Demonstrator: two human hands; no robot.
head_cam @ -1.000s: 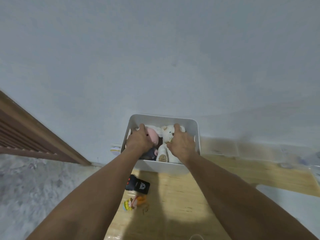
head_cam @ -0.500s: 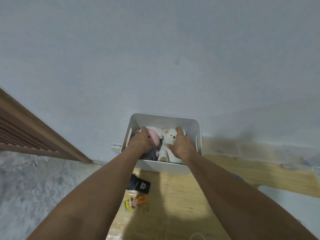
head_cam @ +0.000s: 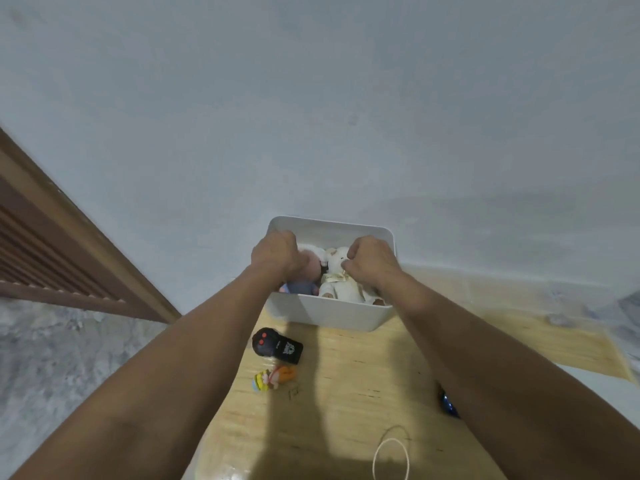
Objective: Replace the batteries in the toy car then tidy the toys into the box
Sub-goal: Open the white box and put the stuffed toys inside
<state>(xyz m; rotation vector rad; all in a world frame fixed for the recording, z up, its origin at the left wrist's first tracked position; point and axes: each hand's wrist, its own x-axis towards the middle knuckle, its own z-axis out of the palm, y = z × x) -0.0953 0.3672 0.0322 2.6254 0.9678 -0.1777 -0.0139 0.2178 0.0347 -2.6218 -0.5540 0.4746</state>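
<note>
White box (head_cam: 332, 311): open-topped plastic bin at the far end of the wooden tabletop (head_cam: 346, 393), against the pale wall (head_cam: 311, 98).

Contents: pink-headed plush (head_cam: 310, 268) with a blue-grey lower part on the left; cream teddy bear (head_cam: 341, 282) on the right, with a ribbon at its neck bearing print too small to read.

Left hand (head_cam: 277, 254): inside the box, fingers curled over the pink-headed plush.

Right hand (head_cam: 372, 259): fingers curled, pinching the cream teddy bear at its head.

Black remote control (head_cam: 277, 346): on the tabletop just before the box; two red buttons, a white emblem and small lettering, illegible.

Small figurine (head_cam: 273, 379): yellow, pink and orange, lying near the remote.

Rubber band (head_cam: 391, 460): loop at the near edge.

Dark blue object (head_cam: 448, 405): mostly hidden behind the right forearm; unidentifiable.
</note>
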